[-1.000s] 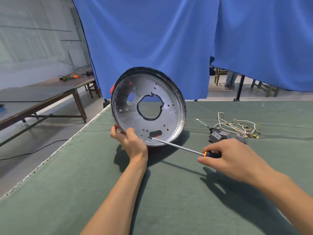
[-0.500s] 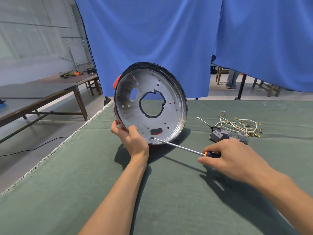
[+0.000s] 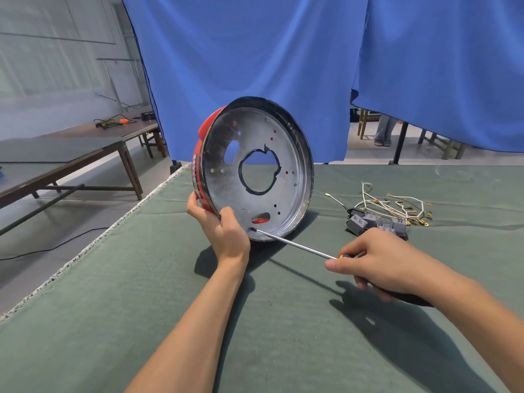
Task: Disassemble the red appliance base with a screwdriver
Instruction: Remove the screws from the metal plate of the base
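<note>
On the green-covered desk the red appliance base stands on its edge, its open metal inside turned toward me. My left hand grips its lower rim, thumb curled over the inside, fingers wrapped behind the red shell. My right hand holds the screwdriver by its handle, fingers curled round it; the tip sits on the metal plate just beside my left thumb. A bundle of wires and grey connectors lies to the right, apart from the base.
</note>
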{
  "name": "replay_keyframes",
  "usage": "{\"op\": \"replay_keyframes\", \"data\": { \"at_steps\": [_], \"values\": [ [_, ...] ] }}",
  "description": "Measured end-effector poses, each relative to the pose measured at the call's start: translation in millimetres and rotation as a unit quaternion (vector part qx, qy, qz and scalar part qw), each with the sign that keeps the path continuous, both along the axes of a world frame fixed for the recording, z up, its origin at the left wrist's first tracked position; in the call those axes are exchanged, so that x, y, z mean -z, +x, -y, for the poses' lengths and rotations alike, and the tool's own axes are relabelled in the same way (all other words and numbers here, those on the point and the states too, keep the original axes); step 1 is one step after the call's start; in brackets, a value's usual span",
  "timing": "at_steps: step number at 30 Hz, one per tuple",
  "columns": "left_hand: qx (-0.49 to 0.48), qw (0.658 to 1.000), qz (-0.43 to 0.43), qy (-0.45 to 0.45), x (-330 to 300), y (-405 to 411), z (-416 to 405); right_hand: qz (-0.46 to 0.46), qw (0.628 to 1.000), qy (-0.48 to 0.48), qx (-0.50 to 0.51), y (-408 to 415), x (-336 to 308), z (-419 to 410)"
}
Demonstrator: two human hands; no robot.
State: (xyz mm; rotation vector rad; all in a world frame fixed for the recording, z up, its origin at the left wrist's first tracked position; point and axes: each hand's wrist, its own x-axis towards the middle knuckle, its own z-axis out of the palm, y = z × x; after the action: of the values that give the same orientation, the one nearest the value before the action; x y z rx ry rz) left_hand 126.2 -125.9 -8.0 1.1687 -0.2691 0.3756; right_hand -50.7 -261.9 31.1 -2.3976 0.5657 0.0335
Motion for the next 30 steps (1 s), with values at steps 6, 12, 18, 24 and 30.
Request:
{"op": "replay_keyframes", "data": {
  "at_steps": [6, 12, 18, 24, 30],
  "values": [
    [0.0, 1.0, -0.005, 0.028, 2, 0, -3, -0.097, 0.995, 0.025, 0.002, 5, -21, -8],
    [-0.001, 0.997, -0.003, 0.075, 0, -7, 4, -0.004, 0.903, -0.423, -0.078, -2, -34, -44],
    [-0.013, 0.995, -0.015, 0.096, 1, -6, 5, 0.016, 0.785, -0.611, -0.099, -15, -32, -41],
    [-0.005, 0.993, -0.025, 0.118, 3, -4, -1, -0.089, 0.951, -0.288, -0.068, -2, -35, -19],
    [-0.023, 0.993, -0.053, 0.104, 7, 4, -3, -0.133, 0.981, 0.135, -0.03, -8, -25, 4]
  ]
}}
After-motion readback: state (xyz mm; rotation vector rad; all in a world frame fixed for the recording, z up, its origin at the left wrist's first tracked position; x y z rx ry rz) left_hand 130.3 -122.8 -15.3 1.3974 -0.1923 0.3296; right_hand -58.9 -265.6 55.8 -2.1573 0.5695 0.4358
